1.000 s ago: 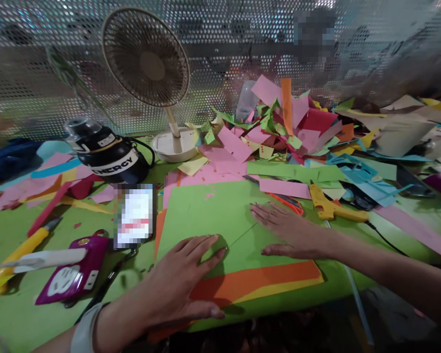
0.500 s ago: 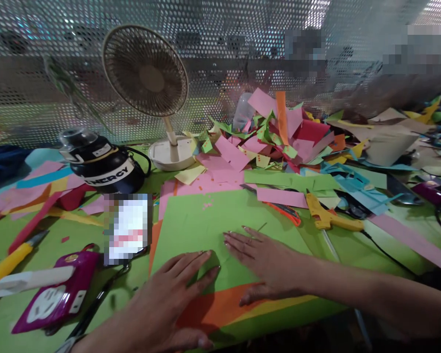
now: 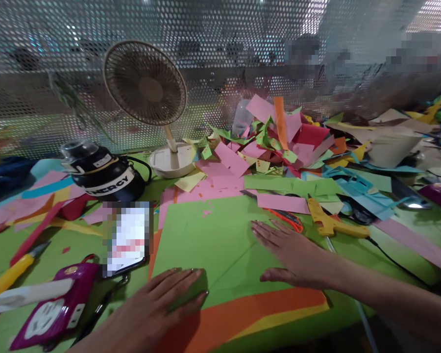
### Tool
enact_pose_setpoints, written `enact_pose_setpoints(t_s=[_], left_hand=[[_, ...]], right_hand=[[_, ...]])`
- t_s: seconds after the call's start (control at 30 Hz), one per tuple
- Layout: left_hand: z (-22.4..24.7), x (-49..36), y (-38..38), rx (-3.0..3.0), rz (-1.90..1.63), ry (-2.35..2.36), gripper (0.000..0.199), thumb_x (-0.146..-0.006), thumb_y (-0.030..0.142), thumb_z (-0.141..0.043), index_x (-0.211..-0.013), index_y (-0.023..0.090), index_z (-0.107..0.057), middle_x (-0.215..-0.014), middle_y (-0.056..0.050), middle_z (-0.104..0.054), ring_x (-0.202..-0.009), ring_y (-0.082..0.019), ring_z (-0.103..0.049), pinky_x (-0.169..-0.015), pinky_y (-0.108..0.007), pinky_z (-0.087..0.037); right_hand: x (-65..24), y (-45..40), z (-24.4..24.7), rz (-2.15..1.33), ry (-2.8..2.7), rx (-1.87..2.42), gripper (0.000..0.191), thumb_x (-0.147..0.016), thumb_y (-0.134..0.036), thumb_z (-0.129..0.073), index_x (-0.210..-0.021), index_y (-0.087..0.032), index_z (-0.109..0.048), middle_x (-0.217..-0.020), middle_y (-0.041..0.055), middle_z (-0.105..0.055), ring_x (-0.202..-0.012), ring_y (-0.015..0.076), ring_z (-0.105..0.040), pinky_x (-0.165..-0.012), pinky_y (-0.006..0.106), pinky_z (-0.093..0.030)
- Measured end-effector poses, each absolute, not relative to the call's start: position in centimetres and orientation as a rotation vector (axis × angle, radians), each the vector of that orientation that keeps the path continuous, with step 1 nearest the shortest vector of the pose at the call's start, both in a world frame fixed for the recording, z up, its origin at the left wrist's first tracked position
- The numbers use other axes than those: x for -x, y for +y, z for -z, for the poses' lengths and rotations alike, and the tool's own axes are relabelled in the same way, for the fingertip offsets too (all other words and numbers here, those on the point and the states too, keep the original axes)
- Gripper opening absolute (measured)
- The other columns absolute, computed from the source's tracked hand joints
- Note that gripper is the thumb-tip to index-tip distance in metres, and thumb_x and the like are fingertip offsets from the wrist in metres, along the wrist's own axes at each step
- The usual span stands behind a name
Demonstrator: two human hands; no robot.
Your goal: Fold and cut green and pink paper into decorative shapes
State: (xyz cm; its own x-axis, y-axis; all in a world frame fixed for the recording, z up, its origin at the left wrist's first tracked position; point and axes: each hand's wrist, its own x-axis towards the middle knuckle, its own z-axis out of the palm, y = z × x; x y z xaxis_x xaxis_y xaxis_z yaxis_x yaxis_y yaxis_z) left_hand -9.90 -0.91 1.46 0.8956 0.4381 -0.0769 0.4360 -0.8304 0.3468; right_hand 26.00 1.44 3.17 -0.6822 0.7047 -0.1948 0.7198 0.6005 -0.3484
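Observation:
A large green sheet of paper (image 3: 206, 235) lies flat in front of me, on top of orange paper (image 3: 224, 316) and a strip of yellow paper (image 3: 279, 318). My left hand (image 3: 172, 294) rests open on the lower left of the green sheet, fingers stretched out. My right hand (image 3: 290, 252) lies flat on its right side, thumb spread apart from the fingers. A thin line or crease runs across the sheet between the two hands. Small pink paper bits (image 3: 207, 212) sit near the sheet's far part.
Beyond the sheet are an orange-handled cutter (image 3: 290, 220), a yellow glue gun (image 3: 325, 223) and a heap of paper scraps (image 3: 268, 137). A fan (image 3: 150, 88), black bottle (image 3: 110, 176), phone (image 3: 128, 240), purple case (image 3: 59, 306) and yellow-handled knife (image 3: 11, 277) stand or lie leftward.
My hands have moved apart across the green sheet: the right one to the right, the left one slightly left and down. More of the sheet's middle shows between them.

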Motion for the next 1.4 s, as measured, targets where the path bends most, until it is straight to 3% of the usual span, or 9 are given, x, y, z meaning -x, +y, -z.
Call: enact_pose_setpoints(t_s=[0.33, 0.53, 0.73, 0.87, 1.0, 1.13, 1.23, 1.3, 1.4], left_hand=[[-6.2, 6.9, 1.0, -2.851, -0.146, 0.629, 0.070, -0.083, 0.064, -0.056, -0.144, 0.034, -0.039, -0.145, -0.006, -0.048, -0.127, -0.029, -0.050, -0.106, -0.045, -0.040], [-3.7, 5.7, 3.0, -2.881, -0.278, 0.968, 0.053, -0.091, 0.053, -0.052, -0.138, 0.030, -0.047, -0.150, -0.008, -0.041, -0.131, -0.033, -0.045, -0.105, -0.051, -0.040], [-3.6, 4.8, 4.5, -2.659, -0.478, 1.264, 0.044, -0.097, 0.043, -0.042, -0.137, 0.027, -0.048, -0.147, -0.009, -0.045, -0.132, -0.030, -0.043, -0.105, -0.052, -0.039], [-4.4, 2.9, 6.5, -2.461, -0.750, 1.389, 0.042, -0.097, 0.042, -0.042, -0.134, 0.022, -0.050, -0.146, -0.010, -0.044, -0.135, -0.027, -0.039, -0.109, -0.052, -0.033], [-6.3, 1.3, 7.7, -2.178, -1.160, 1.546, 0.038, -0.094, 0.043, -0.049, -0.120, 0.018, -0.059, -0.125, -0.012, -0.059, -0.115, -0.026, -0.055, -0.098, -0.045, -0.045], [-8.6, 0.6, 5.7, -2.161, -1.545, 1.454, 0.025, -0.093, 0.035, -0.051, -0.084, 0.019, -0.067, -0.085, -0.006, -0.065, -0.083, -0.021, -0.062, -0.077, -0.035, -0.051], [-8.4, -0.3, 3.7, -1.967, -1.156, 1.174, 0.043, -0.096, 0.043, -0.044, -0.070, 0.019, -0.068, -0.063, -0.003, -0.065, -0.060, -0.016, -0.061, -0.060, -0.030, -0.051], [-7.1, -1.2, 3.1, -1.520, -0.748, 1.055, 0.050, -0.095, 0.056, -0.037, -0.090, 0.019, -0.071, -0.072, -0.007, -0.072, -0.063, -0.021, -0.067, -0.054, -0.032, -0.053], [-4.5, -2.7, 3.3, -0.994, -0.761, 0.939, 0.046, -0.085, 0.060, -0.055, -0.108, 0.020, -0.062, -0.111, -0.012, -0.071, -0.105, -0.028, -0.065, -0.084, -0.044, -0.056]], right_hand=[[-23.7, 3.7, -2.8, 0.439, 2.816, -1.570, 0.060, -0.088, -0.051, -0.058, -0.129, -0.007, -0.057, -0.125, 0.0209, -0.061, -0.118, 0.0330, -0.054, -0.101, 0.046, -0.040], [-23.2, 5.4, -3.3, 0.767, 2.730, -1.577, 0.042, -0.075, -0.034, -0.077, -0.110, -0.014, -0.066, -0.099, 0.0110, -0.066, -0.098, 0.0284, -0.058, -0.087, 0.040, -0.042], [-24.4, 5.9, -3.3, 1.032, 2.730, -1.456, 0.023, -0.069, -0.031, -0.079, -0.073, -0.016, -0.062, -0.070, -0.0030, -0.053, -0.065, 0.0133, -0.050, -0.057, 0.023, -0.035], [-25.5, 6.0, -3.5, 1.248, 2.703, -1.432, 0.038, -0.077, -0.040, -0.069, -0.058, -0.018, -0.045, -0.062, -0.0062, -0.038, -0.060, 0.0106, -0.041, -0.054, 0.022, -0.030], [-26.7, 6.4, -4.7, 1.811, 2.508, -1.567, 0.040, -0.077, -0.049, -0.067, -0.061, -0.018, -0.048, -0.059, -0.0074, -0.037, -0.054, 0.0083, -0.035, -0.050, 0.022, -0.029], [-27.6, 6.4, -6.8, 2.328, 2.284, -1.785, 0.035, -0.070, -0.048, -0.076, -0.076, -0.016, -0.064, -0.068, -0.0028, -0.057, -0.060, 0.0102, -0.050, -0.059, 0.023, -0.042], [-27.7, 5.9, -7.8, 2.582, 2.223, -1.856, 0.032, -0.070, -0.046, -0.077, -0.077, -0.017, -0.065, -0.071, -0.0016, -0.062, -0.063, 0.0111, -0.056, -0.061, 0.023, -0.046], [-27.3, 5.5, -8.0, 2.569, 2.287, -1.834, 0.030, -0.073, -0.045, -0.075, -0.079, -0.017, -0.065, -0.073, -0.0006, -0.063, -0.064, 0.0122, -0.058, -0.061, 0.024, -0.048], [-26.3, 4.6, -7.4, 2.270, 2.539, -1.753, 0.027, -0.079, -0.043, -0.071, -0.080, -0.017, -0.066, -0.079, 0.0018, -0.065, -0.071, 0.0150, -0.060, -0.065, 0.026, -0.049]])
